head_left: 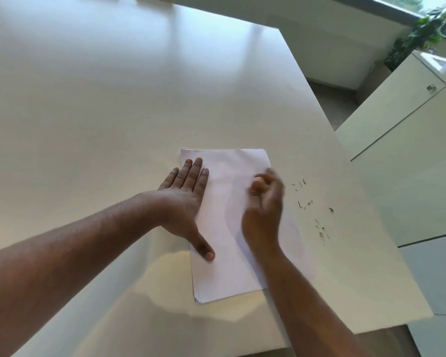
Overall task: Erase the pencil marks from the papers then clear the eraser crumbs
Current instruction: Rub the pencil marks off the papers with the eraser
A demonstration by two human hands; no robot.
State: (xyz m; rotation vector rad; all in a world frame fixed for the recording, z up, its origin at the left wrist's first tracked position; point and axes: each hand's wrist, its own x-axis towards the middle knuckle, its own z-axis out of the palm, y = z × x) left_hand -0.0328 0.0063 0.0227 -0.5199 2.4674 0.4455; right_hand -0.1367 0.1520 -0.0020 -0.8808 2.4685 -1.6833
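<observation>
Bright daylight from the window (407, 3) at upper right, soft glare streaking the white table (113, 86), faint arm shadows near the front edge — right hand (264, 202) motion-blurred, wide-angle bending at the edges

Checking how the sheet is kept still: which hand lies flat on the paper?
The left hand, fingers spread flat on the paper; the right hand is curled and blurred.

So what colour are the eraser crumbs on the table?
Mostly dark grey, some paler, on the eraser crumbs right of the papers; head view.
</observation>
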